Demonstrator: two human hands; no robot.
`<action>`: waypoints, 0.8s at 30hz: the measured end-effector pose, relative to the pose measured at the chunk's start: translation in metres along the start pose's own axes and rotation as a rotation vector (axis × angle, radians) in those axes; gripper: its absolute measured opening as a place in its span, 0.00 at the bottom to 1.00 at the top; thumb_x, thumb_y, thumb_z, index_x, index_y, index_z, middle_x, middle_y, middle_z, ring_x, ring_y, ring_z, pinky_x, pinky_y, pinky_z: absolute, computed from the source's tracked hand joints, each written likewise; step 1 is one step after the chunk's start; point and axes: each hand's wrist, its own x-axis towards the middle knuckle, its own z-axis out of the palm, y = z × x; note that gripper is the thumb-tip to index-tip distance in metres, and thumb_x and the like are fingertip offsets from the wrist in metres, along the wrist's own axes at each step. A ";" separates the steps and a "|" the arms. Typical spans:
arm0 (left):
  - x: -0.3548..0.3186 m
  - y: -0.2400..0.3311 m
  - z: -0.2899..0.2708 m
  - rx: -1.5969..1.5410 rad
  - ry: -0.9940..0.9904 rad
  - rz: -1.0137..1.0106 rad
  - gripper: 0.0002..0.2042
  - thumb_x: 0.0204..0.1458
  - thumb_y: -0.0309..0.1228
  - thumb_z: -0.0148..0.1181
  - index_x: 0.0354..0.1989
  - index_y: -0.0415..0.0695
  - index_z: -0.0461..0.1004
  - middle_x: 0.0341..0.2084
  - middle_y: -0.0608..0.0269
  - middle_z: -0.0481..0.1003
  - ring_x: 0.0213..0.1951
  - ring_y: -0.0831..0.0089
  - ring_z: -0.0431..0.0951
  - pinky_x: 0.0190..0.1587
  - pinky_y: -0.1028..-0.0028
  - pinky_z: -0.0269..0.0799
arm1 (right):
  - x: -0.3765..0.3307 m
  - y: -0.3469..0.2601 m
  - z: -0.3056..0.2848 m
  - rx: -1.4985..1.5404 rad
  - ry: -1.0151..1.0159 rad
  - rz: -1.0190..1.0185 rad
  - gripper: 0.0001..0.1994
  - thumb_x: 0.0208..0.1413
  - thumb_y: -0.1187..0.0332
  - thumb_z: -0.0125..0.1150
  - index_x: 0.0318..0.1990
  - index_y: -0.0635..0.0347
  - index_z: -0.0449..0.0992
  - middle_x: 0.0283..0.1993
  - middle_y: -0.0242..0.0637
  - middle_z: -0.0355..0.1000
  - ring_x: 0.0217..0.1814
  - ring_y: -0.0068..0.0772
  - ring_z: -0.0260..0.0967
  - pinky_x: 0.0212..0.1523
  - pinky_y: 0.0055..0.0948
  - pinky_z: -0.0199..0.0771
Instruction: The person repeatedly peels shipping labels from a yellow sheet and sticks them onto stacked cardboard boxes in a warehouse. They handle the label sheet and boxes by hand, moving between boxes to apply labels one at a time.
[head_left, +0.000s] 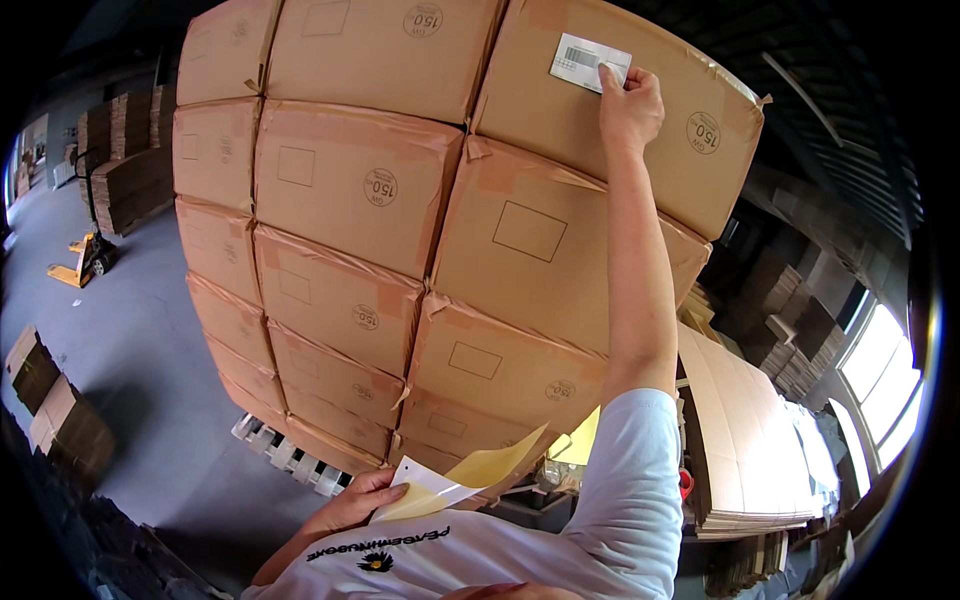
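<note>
My right hand (632, 105) is raised to the top right cardboard box (540, 90) of a tall stack. Its thumb and fingers pinch the right edge of a white barcode label (590, 60), which lies against the box face. Whether the label is stuck down all over I cannot tell. Low in front of my body, my left hand (362, 497) is closed on white and yellow label sheets (455, 482), whose free end curls up to the right. Below the labelled box, another cardboard box (520, 235) bears a printed blank rectangle.
The stacked boxes stand on a pallet (285, 455). A yellow pallet jack (80, 262) is on the floor at the far left, near bundled cardboard (125, 185). Flat cardboard sheets (740, 430) are piled at the right, beside a bright window (885, 375). Cartons (70, 425) lie at the lower left.
</note>
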 end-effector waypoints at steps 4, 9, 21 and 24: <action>-0.004 0.003 -0.002 -0.042 -0.011 -0.026 0.20 0.64 0.33 0.56 0.61 0.36 0.69 0.50 0.63 0.77 0.49 0.78 0.76 0.52 0.77 0.72 | -0.003 -0.005 -0.003 -0.034 -0.009 0.013 0.19 0.48 0.52 0.72 0.42 0.52 0.77 0.37 0.30 0.79 0.42 0.37 0.78 0.46 0.39 0.76; -0.011 0.011 0.001 -0.100 0.014 -0.037 0.21 0.63 0.34 0.58 0.61 0.36 0.70 0.51 0.62 0.77 0.50 0.75 0.76 0.54 0.74 0.71 | -0.005 -0.007 -0.001 -0.057 -0.002 0.029 0.19 0.49 0.52 0.72 0.42 0.51 0.77 0.37 0.30 0.79 0.43 0.38 0.78 0.46 0.39 0.76; -0.023 0.013 -0.001 -0.110 0.036 -0.012 0.20 0.63 0.33 0.56 0.61 0.35 0.69 0.52 0.59 0.77 0.51 0.74 0.76 0.55 0.73 0.71 | -0.008 -0.018 0.000 -0.153 -0.001 0.035 0.17 0.50 0.55 0.72 0.42 0.53 0.78 0.39 0.33 0.79 0.45 0.41 0.78 0.48 0.42 0.76; -0.025 0.012 -0.003 -0.093 0.040 -0.003 0.20 0.63 0.33 0.56 0.61 0.35 0.69 0.52 0.58 0.76 0.51 0.73 0.76 0.55 0.72 0.71 | -0.001 -0.007 0.008 -0.191 0.008 0.030 0.18 0.50 0.52 0.71 0.43 0.52 0.78 0.41 0.34 0.80 0.47 0.43 0.78 0.49 0.43 0.76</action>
